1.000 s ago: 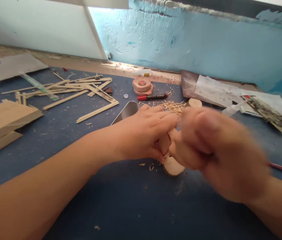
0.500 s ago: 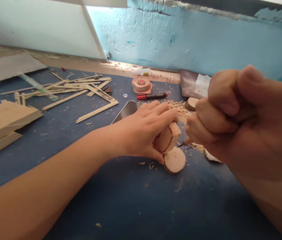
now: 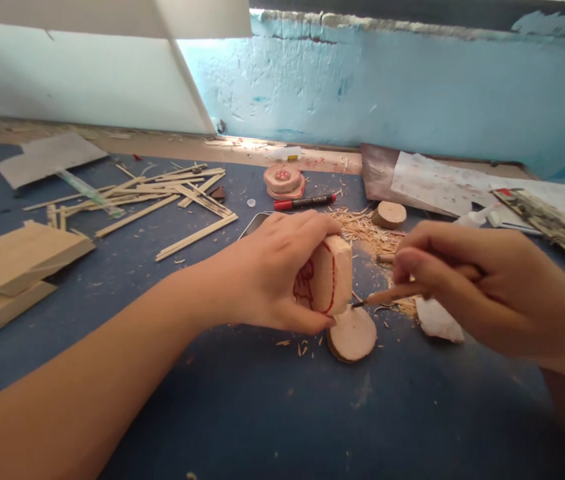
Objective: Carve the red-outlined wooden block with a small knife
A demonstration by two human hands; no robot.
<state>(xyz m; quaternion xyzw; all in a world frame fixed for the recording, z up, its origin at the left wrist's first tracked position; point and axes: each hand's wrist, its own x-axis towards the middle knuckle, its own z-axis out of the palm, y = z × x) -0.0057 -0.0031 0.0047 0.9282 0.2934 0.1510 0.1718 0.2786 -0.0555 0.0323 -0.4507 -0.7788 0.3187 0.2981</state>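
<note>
Currently, the left hand (image 3: 275, 270) clamps a red-marked wooden block (image 3: 329, 280); a wooden disc (image 3: 353, 337) lies just to that hand's right, and the right hand (image 3: 487, 293) grips a tool (image 3: 392, 293) pointing leftward.

We see a dark blue tabletop (image 3: 282, 413), its far edge bordered by a pale strip (image 3: 162, 137). Behind this edge rises a light-blue wall (image 3: 412, 93), rough and cracked, topped by a dark band (image 3: 462, 13); towards the far left corner we note a whitish panel (image 3: 87, 80). Light is brightest where they meet.
</note>
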